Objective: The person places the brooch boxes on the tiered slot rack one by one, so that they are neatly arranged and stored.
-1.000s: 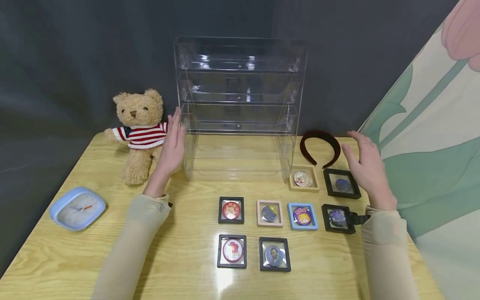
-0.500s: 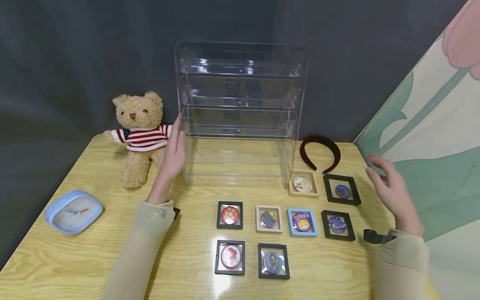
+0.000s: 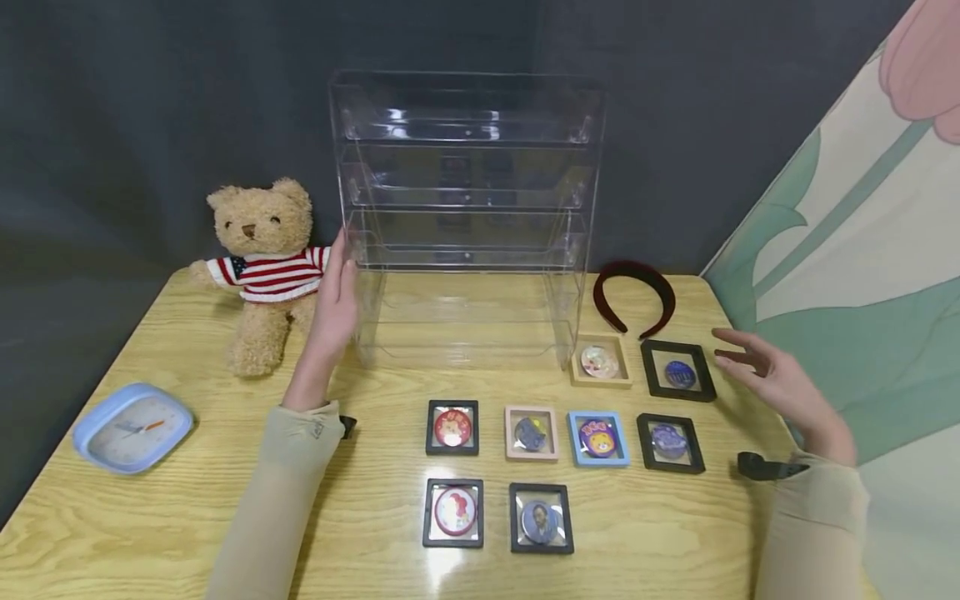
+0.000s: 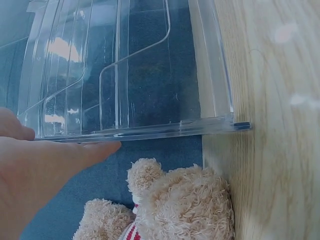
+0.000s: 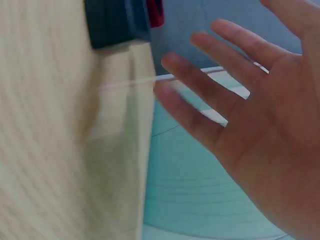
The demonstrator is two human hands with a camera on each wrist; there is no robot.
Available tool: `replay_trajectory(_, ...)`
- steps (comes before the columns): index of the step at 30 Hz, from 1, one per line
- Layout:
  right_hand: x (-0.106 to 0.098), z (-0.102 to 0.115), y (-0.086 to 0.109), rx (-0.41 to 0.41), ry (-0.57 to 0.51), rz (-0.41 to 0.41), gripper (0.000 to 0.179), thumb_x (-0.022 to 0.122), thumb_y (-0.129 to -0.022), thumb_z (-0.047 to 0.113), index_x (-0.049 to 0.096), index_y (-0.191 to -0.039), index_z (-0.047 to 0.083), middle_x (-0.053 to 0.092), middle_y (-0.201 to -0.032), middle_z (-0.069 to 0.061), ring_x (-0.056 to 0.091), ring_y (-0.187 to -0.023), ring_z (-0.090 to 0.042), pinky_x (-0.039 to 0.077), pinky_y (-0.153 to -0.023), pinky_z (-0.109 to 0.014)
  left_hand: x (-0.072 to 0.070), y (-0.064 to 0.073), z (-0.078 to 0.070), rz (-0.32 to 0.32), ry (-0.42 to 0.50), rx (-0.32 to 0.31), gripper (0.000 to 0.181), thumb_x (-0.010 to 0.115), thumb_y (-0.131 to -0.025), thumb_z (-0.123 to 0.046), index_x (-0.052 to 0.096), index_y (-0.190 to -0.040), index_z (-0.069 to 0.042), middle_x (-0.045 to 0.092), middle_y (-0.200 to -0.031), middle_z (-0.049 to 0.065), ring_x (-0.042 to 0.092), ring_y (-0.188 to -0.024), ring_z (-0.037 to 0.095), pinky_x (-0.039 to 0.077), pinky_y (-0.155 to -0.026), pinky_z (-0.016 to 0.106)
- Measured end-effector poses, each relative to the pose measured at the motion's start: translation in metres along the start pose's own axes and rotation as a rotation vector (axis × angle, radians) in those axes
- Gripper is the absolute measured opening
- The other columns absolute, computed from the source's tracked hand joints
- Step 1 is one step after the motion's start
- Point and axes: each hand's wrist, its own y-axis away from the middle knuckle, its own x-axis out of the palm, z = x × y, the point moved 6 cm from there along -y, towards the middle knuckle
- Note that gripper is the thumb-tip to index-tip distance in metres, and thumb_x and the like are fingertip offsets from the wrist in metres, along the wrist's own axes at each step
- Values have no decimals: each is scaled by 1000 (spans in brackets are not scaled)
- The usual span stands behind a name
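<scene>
A clear tiered acrylic display stand (image 3: 468,258) stands upright at the back of the table. My left hand (image 3: 333,312) lies along its left side with fingers fairly straight; in the left wrist view the hand (image 4: 47,162) touches the edge of the clear side panel (image 4: 165,131). My right hand (image 3: 787,392) hovers over the table's right side, fingers spread and holding nothing, as the right wrist view shows its bare palm (image 5: 280,120). Nearest to it is a black square frame with a dark blue badge (image 3: 680,374). Below that lies another black frame with a purple badge (image 3: 670,442).
Several more framed badges lie flat in front of the stand, among them a light blue frame (image 3: 598,439) and a wooden one (image 3: 600,362). A dark red headband (image 3: 634,271) lies behind them. A teddy bear (image 3: 258,242) and a blue clock (image 3: 135,429) occupy the left.
My right hand has moved right and down, off the black frames, then slightly back toward them. My left hand stays at the stand's side. The head view has shifted a little.
</scene>
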Motion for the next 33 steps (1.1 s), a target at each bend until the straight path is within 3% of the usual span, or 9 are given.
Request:
replay_trajectory(4, 7, -13, -2, 6, -36, 87, 67, 65, -110, 18, 35, -169, 11, 45, -165, -2, 50, -121, 16, 45, -88, -7, 0, 0, 3, -10, 0, -6, 58, 26, -119, -18, 7, -173, -10, 10, -179, 6, 12, -162, 22, 15, -130, 38)
replay_trajectory(7, 11, -20, -3, -28, -24, 129, 74, 70, -107, 12, 31, -170, 9, 41, -167, -3, 48, -124, 16, 45, -89, -6, 2, -1, 6, -9, 6, 3, 58, 25, -119, -17, 7, -173, -9, 10, -179, 6, 13, -162, 22, 15, -130, 36)
replay_trajectory(12, 16, -24, -6, -128, -9, 175, 85, 78, -97, 0, 31, -168, 2, 40, -160, 20, 45, -127, 16, 46, -91, -8, 3, 0, 8, -2, -14, 16, 58, 26, -119, -18, 7, -173, -8, 9, -179, 3, 13, -162, 20, 14, -130, 33)
replay_trajectory(16, 17, -26, -10, -160, -6, 201, 92, 81, -92, -3, 31, -168, 3, 37, -152, 33, 44, -126, 19, 49, -90, -8, 1, 0, 6, -6, -30, 28, 58, 26, -119, -19, 7, -173, -8, 10, -178, 2, 13, -162, 19, 14, -130, 34)
replay_trajectory(27, 17, -29, -20, -165, 66, 194, 96, 87, -89, 2, 31, -167, 1, 36, -146, 39, 43, -121, 21, 48, -87, -7, 0, -2, 4, -5, -19, 32, 59, 25, -119, -20, 5, -173, -9, 8, -179, 0, 14, -162, 19, 15, -130, 35)
replay_trajectory(33, 19, -33, -21, -165, 83, 202, 97, 87, -89, 3, 30, -168, 1, 38, -145, 37, 44, -120, 21, 47, -87, -7, 0, -2, 5, -18, -45, 64, 57, 26, -119, -17, 9, -173, -7, 12, -178, 6, 15, -161, 20, 16, -130, 34)
